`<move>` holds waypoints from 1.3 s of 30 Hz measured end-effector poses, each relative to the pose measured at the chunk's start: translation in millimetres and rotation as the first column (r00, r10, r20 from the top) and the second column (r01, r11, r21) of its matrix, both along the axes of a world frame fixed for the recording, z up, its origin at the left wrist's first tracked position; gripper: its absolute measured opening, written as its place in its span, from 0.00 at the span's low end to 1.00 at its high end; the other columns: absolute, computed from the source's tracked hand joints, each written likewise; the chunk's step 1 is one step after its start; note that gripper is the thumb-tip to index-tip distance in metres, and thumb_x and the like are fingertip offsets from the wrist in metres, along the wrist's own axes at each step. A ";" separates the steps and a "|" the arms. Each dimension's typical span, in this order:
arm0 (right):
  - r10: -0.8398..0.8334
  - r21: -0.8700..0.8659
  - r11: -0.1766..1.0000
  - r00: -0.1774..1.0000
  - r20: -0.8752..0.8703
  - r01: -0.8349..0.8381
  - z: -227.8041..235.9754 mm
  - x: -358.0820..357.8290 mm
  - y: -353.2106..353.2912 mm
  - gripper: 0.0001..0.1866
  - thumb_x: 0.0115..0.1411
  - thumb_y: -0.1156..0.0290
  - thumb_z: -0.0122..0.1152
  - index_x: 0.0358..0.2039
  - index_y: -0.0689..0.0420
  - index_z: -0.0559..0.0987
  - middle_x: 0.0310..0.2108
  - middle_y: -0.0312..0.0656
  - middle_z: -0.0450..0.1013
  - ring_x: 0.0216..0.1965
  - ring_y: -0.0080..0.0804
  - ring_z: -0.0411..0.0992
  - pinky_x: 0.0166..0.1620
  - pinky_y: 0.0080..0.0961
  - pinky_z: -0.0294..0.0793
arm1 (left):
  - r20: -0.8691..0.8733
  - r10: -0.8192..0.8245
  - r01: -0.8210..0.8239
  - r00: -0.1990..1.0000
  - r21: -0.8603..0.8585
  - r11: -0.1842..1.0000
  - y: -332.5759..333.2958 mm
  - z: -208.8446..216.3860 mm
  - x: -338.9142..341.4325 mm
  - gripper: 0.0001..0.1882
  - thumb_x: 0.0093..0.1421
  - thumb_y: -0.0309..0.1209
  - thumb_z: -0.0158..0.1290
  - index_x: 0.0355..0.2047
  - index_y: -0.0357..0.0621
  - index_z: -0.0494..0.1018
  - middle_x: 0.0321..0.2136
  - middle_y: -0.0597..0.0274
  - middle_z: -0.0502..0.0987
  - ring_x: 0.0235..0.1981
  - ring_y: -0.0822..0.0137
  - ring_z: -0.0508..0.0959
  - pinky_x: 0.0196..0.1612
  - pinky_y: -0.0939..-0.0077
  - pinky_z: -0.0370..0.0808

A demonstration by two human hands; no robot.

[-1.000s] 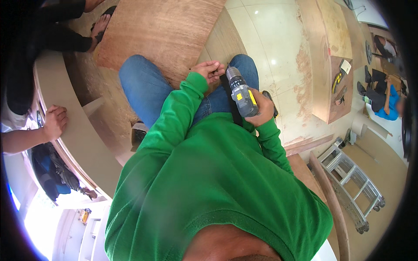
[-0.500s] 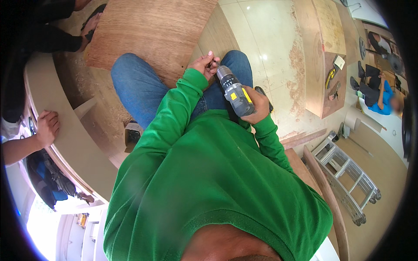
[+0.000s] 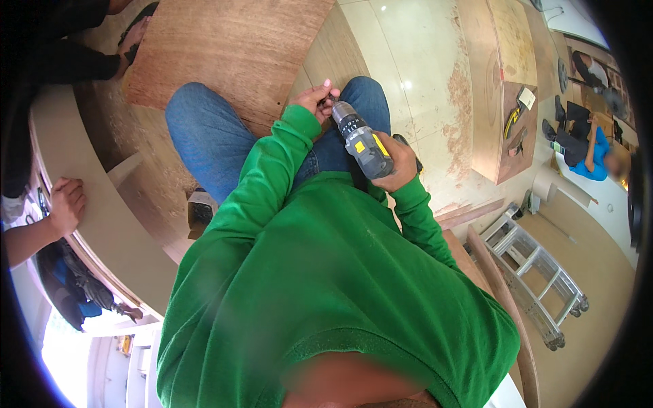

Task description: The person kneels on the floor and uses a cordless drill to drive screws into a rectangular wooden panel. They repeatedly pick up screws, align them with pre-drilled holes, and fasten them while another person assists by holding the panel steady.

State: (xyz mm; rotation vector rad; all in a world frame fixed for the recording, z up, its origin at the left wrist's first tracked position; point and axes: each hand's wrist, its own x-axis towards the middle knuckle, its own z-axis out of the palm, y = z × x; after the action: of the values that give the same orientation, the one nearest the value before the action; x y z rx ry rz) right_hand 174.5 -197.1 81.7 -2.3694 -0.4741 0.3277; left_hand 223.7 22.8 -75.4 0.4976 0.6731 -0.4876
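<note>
My right hand (image 3: 400,163) is wrapped round the grip of a grey and yellow cordless drill (image 3: 364,144), held over my lap with its chuck pointing up and left. At the chuck's front end, my left hand (image 3: 315,100) has its thumb and fingers closed together. Something small and dark shows between those fingers, too small to name. Left fingertips and chuck nose meet or almost meet; I cannot tell if they touch. Beneath the hands are my knees in blue jeans, beside a plywood panel (image 3: 224,51).
At the right stands a wooden box (image 3: 513,129) with yellow-handled tools on it. A folded aluminium ladder (image 3: 537,272) lies beyond. Another person's hand (image 3: 67,206) rests on a curved board edge (image 3: 129,238) at the left. Sawdust (image 3: 457,115) covers part of the tiled floor.
The drill's chuck has come closer to my left fingers, and the dark thing there shows less. The whole scene has shifted slightly left.
</note>
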 end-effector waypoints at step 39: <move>0.056 -0.274 0.955 0.976 -0.210 -0.114 -11.2 121.3 79.3 0.20 0.49 0.63 0.72 0.43 0.53 0.79 0.33 0.52 0.82 0.36 0.60 0.81 0.37 0.54 0.78 | -0.228 0.292 -0.337 0.929 -0.188 0.923 20.4 -45.0 61.2 0.17 0.76 0.33 0.47 0.47 0.29 0.79 0.41 0.50 0.81 0.42 0.58 0.80 0.53 0.63 0.79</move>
State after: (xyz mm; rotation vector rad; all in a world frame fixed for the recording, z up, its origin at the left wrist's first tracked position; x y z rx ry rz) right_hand 295.8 -117.8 70.6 -2.5605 -0.4598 0.7101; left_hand 285.0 43.3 -120.5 0.1212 0.8599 -0.3025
